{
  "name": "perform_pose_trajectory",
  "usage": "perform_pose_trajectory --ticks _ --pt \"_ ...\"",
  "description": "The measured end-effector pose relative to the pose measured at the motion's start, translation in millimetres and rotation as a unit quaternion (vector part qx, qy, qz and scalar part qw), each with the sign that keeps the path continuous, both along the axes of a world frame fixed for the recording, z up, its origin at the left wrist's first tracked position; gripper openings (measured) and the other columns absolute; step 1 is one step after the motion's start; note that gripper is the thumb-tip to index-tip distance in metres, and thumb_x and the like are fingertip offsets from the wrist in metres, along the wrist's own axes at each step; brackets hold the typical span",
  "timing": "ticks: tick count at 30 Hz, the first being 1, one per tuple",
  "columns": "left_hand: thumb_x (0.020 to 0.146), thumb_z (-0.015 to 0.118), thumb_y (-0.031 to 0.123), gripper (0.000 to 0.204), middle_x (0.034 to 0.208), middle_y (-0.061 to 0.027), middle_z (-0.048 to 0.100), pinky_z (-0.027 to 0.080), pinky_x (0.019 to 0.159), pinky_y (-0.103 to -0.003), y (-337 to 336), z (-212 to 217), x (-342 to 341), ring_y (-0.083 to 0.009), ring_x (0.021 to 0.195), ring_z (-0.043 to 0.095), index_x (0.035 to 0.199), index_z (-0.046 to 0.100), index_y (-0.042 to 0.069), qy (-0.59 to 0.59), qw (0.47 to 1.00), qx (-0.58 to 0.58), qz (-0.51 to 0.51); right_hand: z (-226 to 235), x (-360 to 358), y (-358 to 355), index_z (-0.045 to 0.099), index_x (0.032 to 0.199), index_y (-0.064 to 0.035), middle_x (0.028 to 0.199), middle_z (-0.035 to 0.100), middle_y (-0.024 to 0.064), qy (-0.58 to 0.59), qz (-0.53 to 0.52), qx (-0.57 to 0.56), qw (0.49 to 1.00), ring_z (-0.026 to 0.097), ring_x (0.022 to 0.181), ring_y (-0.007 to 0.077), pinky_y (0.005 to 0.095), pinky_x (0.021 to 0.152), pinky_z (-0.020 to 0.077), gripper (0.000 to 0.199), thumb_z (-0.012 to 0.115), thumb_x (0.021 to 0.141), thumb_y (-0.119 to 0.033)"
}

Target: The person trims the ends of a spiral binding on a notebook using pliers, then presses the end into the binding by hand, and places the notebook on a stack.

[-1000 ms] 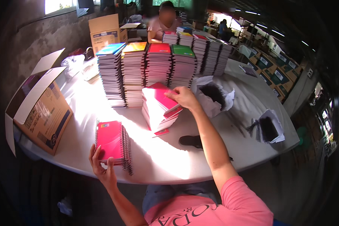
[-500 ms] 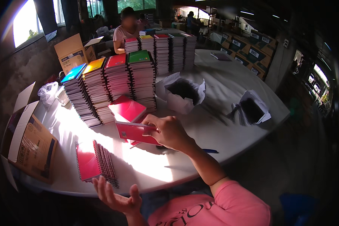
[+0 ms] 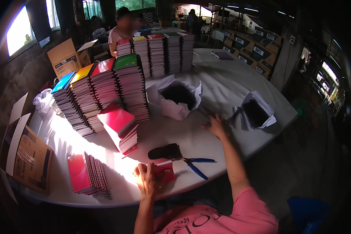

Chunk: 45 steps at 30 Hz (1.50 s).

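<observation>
Near the table's front edge, my left hand (image 3: 145, 178) grips a small red notebook (image 3: 167, 171) against the tabletop, its fingers bent over one side. My right hand (image 3: 214, 125) reaches out over the table, fingers apart and nothing visible in them. It is between a paper-wrapped bundle of dark binding coils (image 3: 255, 113) and a larger crumpled paper wrap with dark contents (image 3: 178, 95). Blue-handled pliers (image 3: 199, 165) lie open beside a dark object (image 3: 164, 151). A loose pile of red-covered books (image 3: 119, 126) leans behind my left hand. Spiral-bound red notebooks (image 3: 84, 175) are stacked on the left.
Tall notebook stacks (image 3: 130, 85) with coloured covers stand at the back left, with more behind. An open cardboard box (image 3: 31, 158) sits at the left edge, another (image 3: 66, 58) farther back. A person (image 3: 121, 33) is across the table. Stacked cartons (image 3: 257, 50) stand behind.
The red notebook has gone from my right hand to the table under my left hand. My right hand has moved away to the right, toward the coils. The pliers are now uncovered.
</observation>
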<state>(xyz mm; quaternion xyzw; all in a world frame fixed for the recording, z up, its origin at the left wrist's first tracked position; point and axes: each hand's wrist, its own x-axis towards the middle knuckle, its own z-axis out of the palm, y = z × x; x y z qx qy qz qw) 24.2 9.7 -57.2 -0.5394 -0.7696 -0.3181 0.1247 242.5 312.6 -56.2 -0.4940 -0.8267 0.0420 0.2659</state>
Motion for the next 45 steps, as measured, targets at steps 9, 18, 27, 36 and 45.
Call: perform_pose_trajectory --ticks 9,18,27,36,45 --pt "0.055 0.084 0.051 0.059 0.095 -0.0101 0.048 0.02 0.098 -0.064 -35 13 -11 -0.0285 0.103 0.047 0.094 0.061 0.013 0.071 0.997 0.01 0.034 51 -4 0 0.048 0.126 -0.0082 0.093 0.064 0.0171 -0.16 -0.03 0.024 0.986 0.062 0.086 0.0372 0.0442 0.077 0.0516 0.048 0.055 0.08 0.002" --pt "0.052 0.078 0.06 0.066 0.102 -0.01 0.048 0.031 0.078 -0.048 -12 2 6 -0.0342 0.098 0.047 0.08 0.051 0.007 -0.007 0.993 0.062 0.096 110 -34 -113 0.036 0.141 -0.015 0.094 0.049 0.0132 0.042 0.278 -0.173 0.944 0.055 0.086 0.0252 0.0356 0.08 0.0458 0.061 0.05 0.084 0.0" --pt "0.051 0.08 0.057 0.063 0.094 -0.0118 0.046 0.025 0.093 -0.061 -24 16 18 -0.0321 0.096 0.043 0.08 0.055 0.007 0.02 0.993 0.059 0.104 80 -60 -197 0.067 0.104 -0.0103 0.095 0.065 0.0088 0.157 0.396 -0.284 0.859 0.063 0.091 0.0225 0.0322 0.08 0.0483 0.018 0.059 0.089 -0.012" --pt "0.052 0.08 0.056 0.057 0.087 -0.0039 0.048 0.029 0.086 -0.049 -20 10 18 -0.0242 0.086 0.046 0.078 0.051 0.015 0.032 0.985 0.108 0.128 72 -69 -202 0.07 0.097 -0.0078 0.093 0.065 0.0069 0.129 0.39 -0.155 0.899 0.062 0.089 0.0198 0.03 0.077 0.0474 0.02 0.068 0.078 -0.003" --pt "0.052 0.079 0.058 0.059 0.085 -0.0041 0.047 0.029 0.088 -0.052 -21 12 14 -0.0242 0.085 0.048 0.078 0.05 0.014 0.016 0.99 0.081 0.117 59 -69 -184 0.072 0.091 -0.0082 0.089 0.065 0.005 0.204 0.435 -0.275 0.833 0.06 0.087 0.0166 0.0284 0.076 0.0481 0.023 0.073 0.071 0.002"
